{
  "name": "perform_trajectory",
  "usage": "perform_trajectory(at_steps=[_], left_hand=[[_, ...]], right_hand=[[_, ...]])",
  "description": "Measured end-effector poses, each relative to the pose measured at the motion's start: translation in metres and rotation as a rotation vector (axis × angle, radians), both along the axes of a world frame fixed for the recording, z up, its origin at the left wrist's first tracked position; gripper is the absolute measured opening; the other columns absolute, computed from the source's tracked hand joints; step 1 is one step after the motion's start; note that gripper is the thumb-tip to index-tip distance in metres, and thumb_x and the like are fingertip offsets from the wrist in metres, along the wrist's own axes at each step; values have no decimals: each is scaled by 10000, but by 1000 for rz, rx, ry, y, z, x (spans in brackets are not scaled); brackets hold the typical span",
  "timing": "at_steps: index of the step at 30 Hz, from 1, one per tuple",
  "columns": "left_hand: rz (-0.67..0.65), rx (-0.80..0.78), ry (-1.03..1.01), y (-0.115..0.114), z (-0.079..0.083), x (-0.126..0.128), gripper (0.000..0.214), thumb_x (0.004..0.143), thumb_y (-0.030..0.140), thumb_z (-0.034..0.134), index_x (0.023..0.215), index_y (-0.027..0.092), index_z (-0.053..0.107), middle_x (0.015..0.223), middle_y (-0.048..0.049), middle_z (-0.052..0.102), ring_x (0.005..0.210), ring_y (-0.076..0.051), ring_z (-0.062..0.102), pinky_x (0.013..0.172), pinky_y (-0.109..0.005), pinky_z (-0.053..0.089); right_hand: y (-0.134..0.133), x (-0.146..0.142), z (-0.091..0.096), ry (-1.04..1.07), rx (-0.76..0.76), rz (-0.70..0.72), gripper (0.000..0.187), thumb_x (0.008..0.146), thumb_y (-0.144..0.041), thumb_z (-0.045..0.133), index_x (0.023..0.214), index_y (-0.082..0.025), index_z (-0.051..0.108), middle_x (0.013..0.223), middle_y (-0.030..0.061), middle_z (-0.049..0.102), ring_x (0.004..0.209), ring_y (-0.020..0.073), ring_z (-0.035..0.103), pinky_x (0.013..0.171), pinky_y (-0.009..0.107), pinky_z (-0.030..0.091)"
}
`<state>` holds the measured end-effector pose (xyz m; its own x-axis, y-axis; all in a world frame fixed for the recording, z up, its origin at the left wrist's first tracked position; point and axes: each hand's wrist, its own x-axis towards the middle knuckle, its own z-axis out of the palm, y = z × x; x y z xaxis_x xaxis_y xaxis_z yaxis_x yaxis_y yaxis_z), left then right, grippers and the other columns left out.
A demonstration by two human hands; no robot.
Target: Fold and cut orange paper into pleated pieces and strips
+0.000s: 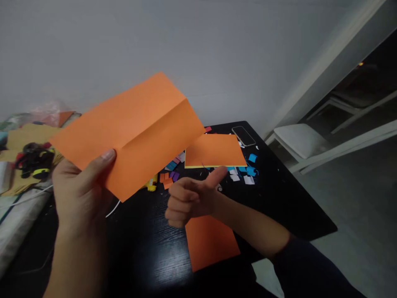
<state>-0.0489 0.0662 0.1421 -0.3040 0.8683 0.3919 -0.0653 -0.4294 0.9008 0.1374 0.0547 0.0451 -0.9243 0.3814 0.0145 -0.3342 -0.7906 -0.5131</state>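
My left hand (82, 186) grips a sheet of orange paper (133, 128) by its lower left edge, with the thumb on the face toward me. The sheet is raised above the table and tilted, and a crease runs across it. To the right, my right hand (192, 198) hovers over the table with its fingers curled in and its thumb stretched out; I see nothing in it. Below that hand lies another orange sheet (212, 244), partly covered by it. Just beyond the hand rests a stack of paper (217, 151), orange on top with a yellow edge beneath.
Small blue and white paper scraps (251, 169) lie beside the stack, near a phone (244, 136). Orange and purple pieces (167, 180) and a yellow object (151, 183) sit left of them. Clutter (34, 159) crowds the left side. A white chair (300, 140) stands beyond the black table (288, 207).
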Motion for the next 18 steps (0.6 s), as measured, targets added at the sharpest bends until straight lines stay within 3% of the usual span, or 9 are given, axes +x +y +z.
perform_trajectory(at_steps=[3, 7, 12, 15, 18], left_hand=[[93, 93, 24, 0, -3, 7, 265, 647, 167, 855, 899, 156, 771, 942, -34, 774, 918, -170, 730, 925, -309, 613], [64, 107, 26, -1, -4, 15, 243, 599, 143, 884, 804, 137, 752, 831, -20, 732, 809, -133, 680, 823, -261, 595], [87, 34, 148, -10, -6, 18, 209, 622, 194, 905, 721, 144, 728, 784, 2, 701, 697, -106, 602, 644, -217, 519], [95, -10, 274, -14, -9, 16, 215, 652, 232, 914, 758, 142, 750, 808, -3, 721, 683, -106, 606, 628, -215, 492], [69, -4, 339, -16, -12, 14, 202, 667, 225, 920, 757, 142, 760, 816, -2, 733, 691, -104, 612, 627, -214, 490]], right_hand=[[-9, -19, -14, 172, -15, 144, 928, 461, -1131, 47, 762, -257, 132, 547, -62, 256, 543, 162, 315, 530, 321, 383], [-17, -31, -21, 209, -37, 261, 914, 465, -1114, 8, 745, -253, 127, 522, -56, 297, 533, 161, 363, 519, 318, 394], [-20, -32, -12, 389, 70, 292, 941, 373, -1133, 137, 698, -250, 159, 501, -48, 369, 534, 157, 424, 511, 318, 413], [-20, -30, -3, 581, 184, 270, 931, 368, -1129, 239, 665, -247, 221, 526, -39, 423, 542, 148, 443, 510, 308, 418], [-20, -30, 3, 634, 240, 258, 898, 397, -1099, 408, 641, -238, 334, 531, -44, 457, 537, 137, 444, 514, 293, 421]])
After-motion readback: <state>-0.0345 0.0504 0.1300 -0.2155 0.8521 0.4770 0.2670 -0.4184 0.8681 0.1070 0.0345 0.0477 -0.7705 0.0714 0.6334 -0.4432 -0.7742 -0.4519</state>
